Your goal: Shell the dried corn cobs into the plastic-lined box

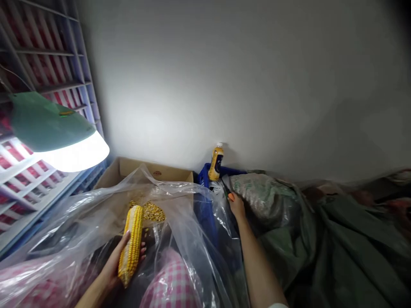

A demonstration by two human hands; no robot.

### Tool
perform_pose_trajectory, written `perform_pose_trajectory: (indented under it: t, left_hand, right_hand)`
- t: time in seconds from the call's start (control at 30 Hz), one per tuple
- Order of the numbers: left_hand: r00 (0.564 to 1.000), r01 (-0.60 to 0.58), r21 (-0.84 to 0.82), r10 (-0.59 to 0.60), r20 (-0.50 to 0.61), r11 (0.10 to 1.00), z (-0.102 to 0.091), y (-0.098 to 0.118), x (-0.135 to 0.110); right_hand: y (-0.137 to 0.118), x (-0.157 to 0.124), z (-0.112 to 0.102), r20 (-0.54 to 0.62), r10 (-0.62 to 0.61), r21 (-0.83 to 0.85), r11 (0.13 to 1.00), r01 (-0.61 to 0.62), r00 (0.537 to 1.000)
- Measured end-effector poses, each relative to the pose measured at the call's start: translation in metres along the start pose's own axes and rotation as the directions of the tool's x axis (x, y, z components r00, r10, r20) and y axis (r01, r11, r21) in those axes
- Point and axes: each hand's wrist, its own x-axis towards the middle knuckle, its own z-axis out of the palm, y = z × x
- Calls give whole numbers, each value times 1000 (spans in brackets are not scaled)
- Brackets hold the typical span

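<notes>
Gripping corn cob (131, 244), left fingers (143, 251) curled around it, right fingers (233, 198) unclear, yellow bottle's label (217, 163) unreadable

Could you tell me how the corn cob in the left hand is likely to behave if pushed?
The corn cob looks dry and stiff, so it probably won't bend. Its long, rounded shape may roll. The loose kernels nearby suggest it could shed more.
</notes>
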Motion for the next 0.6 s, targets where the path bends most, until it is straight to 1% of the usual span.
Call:
perform_pose_trajectory:
  t: [0.07, 0.1, 0.17, 0.2, 0.27, 0.3, 0.37, 0.4, 0.43, 0.47, 0.5, 0.53, 0.57, 0.6]
  left_hand:
    - [999, 26, -27, -26, 21, 999, 3, -3, -4]
    - [999, 23, -39, -22, 24, 999, 4, -4, -5]
    - [999, -15, -51, 17, 47, 999, 5, -7, -7]
    - [996, -43, -48, 46, 72, 998, 6, -8, -7]
    - [982, -96, -26, 99, 163, 995, 8, -8, -8]
    - [969, -120, -13, 120, 216, 993, 10, -7, -8]
    - [940, -172, -2, 165, 299, 985, 16, -2, -13]
    - [925, -198, -5, 188, 329, 980, 21, 3, -17]
    - [911, -225, -12, 214, 352, 974, 27, 8, -23]
    - [898, -251, -22, 241, 369, 968, 34, 14, -30]
    - [882, -272, -29, 261, 392, 962, 41, 20, -38]
    - [869, -284, -32, 271, 414, 958, 47, 26, -46]
    - [863, -281, -33, 268, 428, 959, 53, 32, -55]
    - [863, -265, -33, 253, 437, 964, 58, 37, -64]
  right_hand:
    - [3, 1, 2, 17, -1, -1, 1000, 1, 1000]
    - [1, 1, 0, 20, 2, 2, 1000, -2, 1000]
    - [-9, -3, -15, 24, 13, 17, 1000, -13, 1000]
    - [-20, -8, -25, 28, 16, 34, 999, -17, 999]
    - [-49, -23, -48, 54, -2, 92, 996, -3, 999]
    - [-68, -36, -59, 85, -32, 139, 990, 19, 996]
    - [-108, -70, -74, 174, -110, 258, 964, 62, 979]
    - [-128, -91, -77, 252, -156, 342, 938, 63, 955]
    - [-146, -112, -77, 419, -226, 499, 866, -15, 879]
    - [-162, -132, -73, 558, -276, 559, 822, -108, 783]
    - [-176, -150, -66, 643, -278, 537, 828, -161, 713]
    - [-187, -165, -57, 635, -254, 513, 844, -153, 730]
    - [-195, -177, -47, 563, -258, 553, 824, -126, 785]
    - [-202, -187, -36, 543, -272, 578, 807, -119, 795]
